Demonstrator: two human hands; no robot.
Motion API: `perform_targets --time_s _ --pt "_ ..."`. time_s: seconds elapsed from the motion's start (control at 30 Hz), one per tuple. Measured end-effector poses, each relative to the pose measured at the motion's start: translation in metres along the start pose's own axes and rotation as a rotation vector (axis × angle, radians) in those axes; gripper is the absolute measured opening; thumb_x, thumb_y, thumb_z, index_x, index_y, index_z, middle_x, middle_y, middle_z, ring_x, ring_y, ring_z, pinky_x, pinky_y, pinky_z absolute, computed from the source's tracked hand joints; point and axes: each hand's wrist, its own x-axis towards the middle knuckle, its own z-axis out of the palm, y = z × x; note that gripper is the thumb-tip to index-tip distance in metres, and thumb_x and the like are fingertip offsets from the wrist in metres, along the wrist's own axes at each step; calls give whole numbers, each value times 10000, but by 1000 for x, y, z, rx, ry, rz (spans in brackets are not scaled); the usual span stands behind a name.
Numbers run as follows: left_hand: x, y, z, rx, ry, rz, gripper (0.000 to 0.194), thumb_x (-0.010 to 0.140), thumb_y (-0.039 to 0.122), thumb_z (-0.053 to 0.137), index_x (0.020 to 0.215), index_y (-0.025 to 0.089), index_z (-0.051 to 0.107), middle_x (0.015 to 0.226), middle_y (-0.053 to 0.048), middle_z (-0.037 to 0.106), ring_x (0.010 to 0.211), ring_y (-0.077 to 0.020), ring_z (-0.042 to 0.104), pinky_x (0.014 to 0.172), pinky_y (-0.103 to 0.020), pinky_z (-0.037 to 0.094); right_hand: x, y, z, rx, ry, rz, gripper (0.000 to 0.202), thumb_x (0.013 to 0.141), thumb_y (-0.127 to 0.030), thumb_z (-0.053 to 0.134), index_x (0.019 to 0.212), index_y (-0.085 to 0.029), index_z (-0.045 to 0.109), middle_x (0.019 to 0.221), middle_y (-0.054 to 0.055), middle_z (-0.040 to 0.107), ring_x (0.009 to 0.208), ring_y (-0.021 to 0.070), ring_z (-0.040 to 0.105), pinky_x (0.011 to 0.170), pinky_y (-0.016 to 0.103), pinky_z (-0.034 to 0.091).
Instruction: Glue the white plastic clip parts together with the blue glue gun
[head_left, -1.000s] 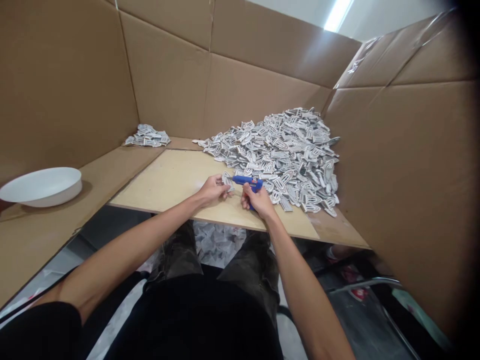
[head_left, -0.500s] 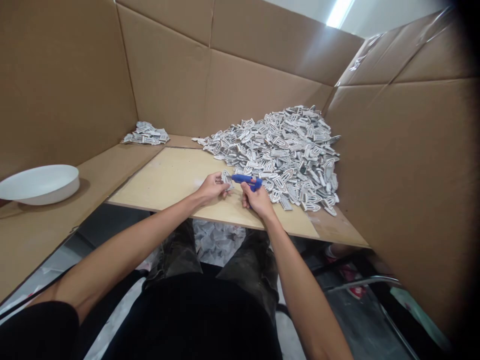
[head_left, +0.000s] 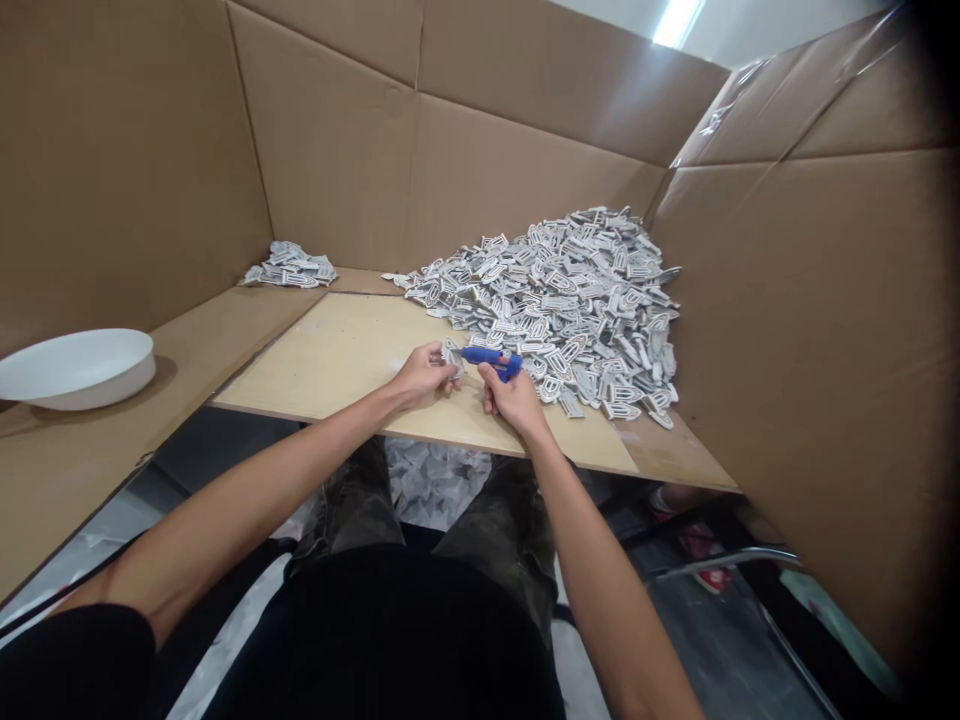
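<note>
Pinched in the fingers of my left hand (head_left: pixel 424 375) is a small pale grey arch-shaped piece (head_left: pixel 451 352), held just above the board. My right hand (head_left: pixel 514 395) is wrapped round the handle of a blue glue gun (head_left: pixel 491 360), whose narrow tip points left and reaches the piece; whether it touches cannot be made out. Close behind and right of my hands rises a large heap of similar flat, slotted grey-white pieces (head_left: pixel 577 290).
Under my hands lies a pale wooden board (head_left: pixel 337 350). A smaller pile of pieces (head_left: pixel 291 266) sits at the back left. On the left cardboard surface stands a white bowl (head_left: pixel 82 370). Cardboard walls (head_left: pixel 525 160) enclose the back and sides. Crumpled whitish material (head_left: pixel 439 485) shows below the board.
The view has shifted very slightly. Both hands hold the same piece and glue gun in nearly the same place, with the tip still at the piece.
</note>
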Motion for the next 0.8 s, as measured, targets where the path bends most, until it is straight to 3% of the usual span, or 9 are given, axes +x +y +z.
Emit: perform_targets --time_s 0.1,0.27,0.43,0.5,0.57,0.67,0.8 --pt "0 -1 0 -6 3 14 217 789 -2 728 882 136 588 659 -20 691 471 -103 615 479 -208 440 -4 -3 3 -8 18 -8 624 961 -751 591 610 -235 615 494 19 616 491 165 594 565 272 485" --pt "0 -7 0 -19 20 64 253 804 40 769 874 159 557 646 22 655 476 -98 620 468 -193 434 -10 -3 11 -97 125 -110 484 960 -684 645 849 -219 722 641 12 687 567 192 617 598 297 475" --pt "0 -11 -2 -14 -33 129 258 831 105 787 859 168 539 654 50 614 443 -68 556 471 -198 443 -17 -4 15 -432 120 -309 387 1042 -577 593 931 -219 688 854 68 728 751 218 643 678 292 412" --pt "0 -12 -2 -10 -57 129 270 836 136 803 869 171 537 664 48 612 458 -67 553 492 -201 457 -20 -7 16 -593 113 -327 330 1063 -515 580 969 -213 674 926 95 725 774 225 638 670 292 374" --pt "0 -13 -2 -2 -54 115 295 830 161 825 886 175 536 688 31 631 496 -79 581 503 -197 454 -22 -9 17 -686 183 -313 300 1078 -471 554 1010 -201 667 987 123 717 788 233 634 666 298 356" --pt "2 -15 -1 4 1 84 335 782 180 880 888 169 563 734 3 658 594 -111 646 536 -190 454 -22 -9 14 -637 338 -303 342 1080 -512 534 997 -201 649 999 137 703 839 253 633 697 310 390" --pt "5 -13 -2 96 68 121 258 752 192 891 806 139 645 724 4 647 653 -97 590 609 -183 444 -18 -8 4 -335 324 -258 465 997 -676 601 848 -236 610 854 75 690 814 237 630 739 314 471"
